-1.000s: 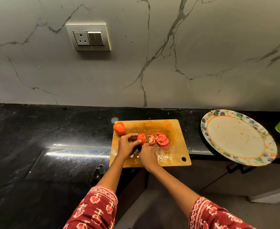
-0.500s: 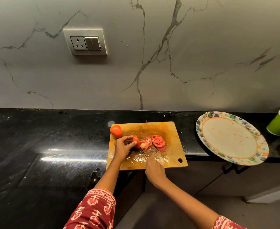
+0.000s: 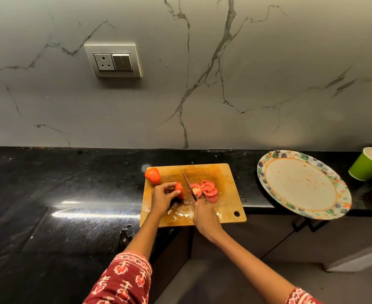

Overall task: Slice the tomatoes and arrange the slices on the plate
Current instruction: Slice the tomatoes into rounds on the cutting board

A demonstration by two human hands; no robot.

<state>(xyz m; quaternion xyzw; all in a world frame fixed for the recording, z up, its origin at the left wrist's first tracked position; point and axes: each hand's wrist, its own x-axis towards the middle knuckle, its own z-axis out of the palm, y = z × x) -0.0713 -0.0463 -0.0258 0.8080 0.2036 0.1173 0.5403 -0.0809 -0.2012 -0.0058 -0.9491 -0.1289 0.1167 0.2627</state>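
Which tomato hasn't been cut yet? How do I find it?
Find the wooden cutting board on the black counter. Go to its far left corner, beyond the left hand. The whole tomato sits there alone, round and uncut, unlike the held tomato piece and the flat slices.

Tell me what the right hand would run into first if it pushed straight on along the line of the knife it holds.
Probably nothing on the board: the right hand points the knife between the held tomato piece and the slices, toward the wall. Depth is unclear.
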